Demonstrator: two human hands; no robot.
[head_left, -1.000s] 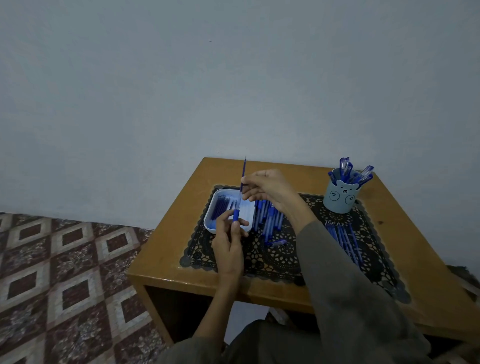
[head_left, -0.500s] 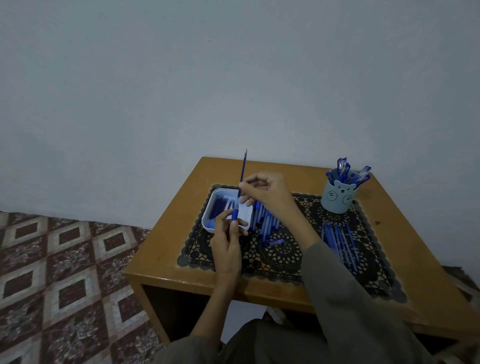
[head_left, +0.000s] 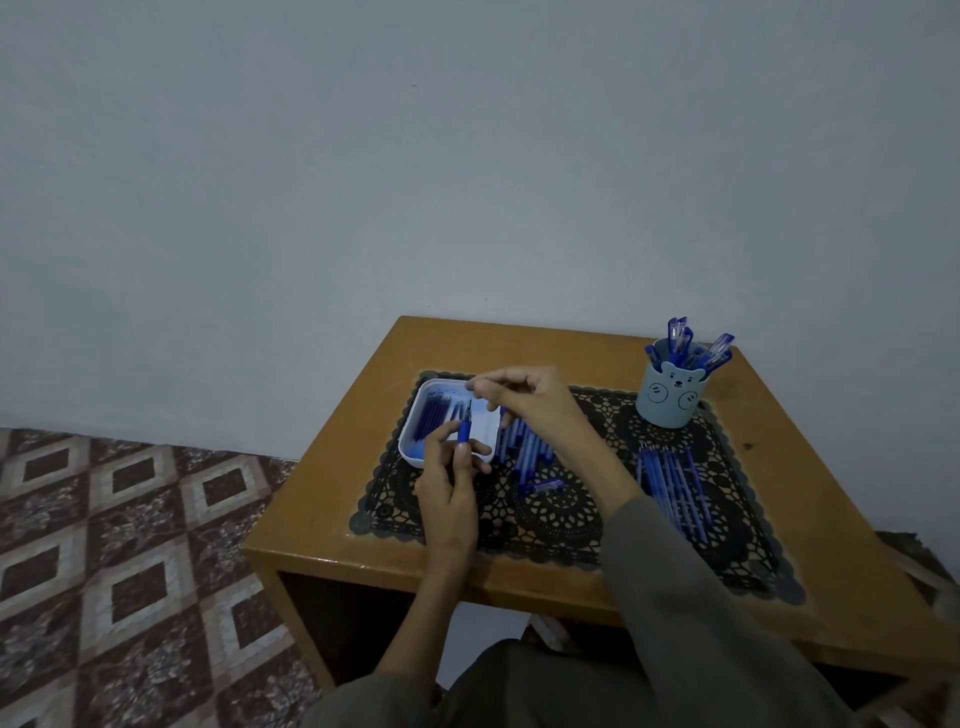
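Observation:
My left hand (head_left: 449, 483) grips a blue pen barrel (head_left: 464, 433) upright over the near edge of a white tray (head_left: 410, 452). Just above it, my right hand (head_left: 530, 402) pinches a thin refill (head_left: 470, 410), which runs down into the barrel's top. Only a short piece of the refill shows between the fingers and the barrel. Several blue refills (head_left: 431, 415) lie in the tray.
A black lace mat (head_left: 566, 525) covers the wooden table (head_left: 332, 488). Loose pen barrels (head_left: 527, 447) lie right of the tray, with a cap (head_left: 543, 487) nearby. Assembled pens (head_left: 672, 483) lie in a row at the right. A bear-faced cup (head_left: 670, 397) holds several pens.
The refill stood tall above my right hand; now that hand has dropped toward the barrel and most of the refill has gone inside it. My left hand stays put.

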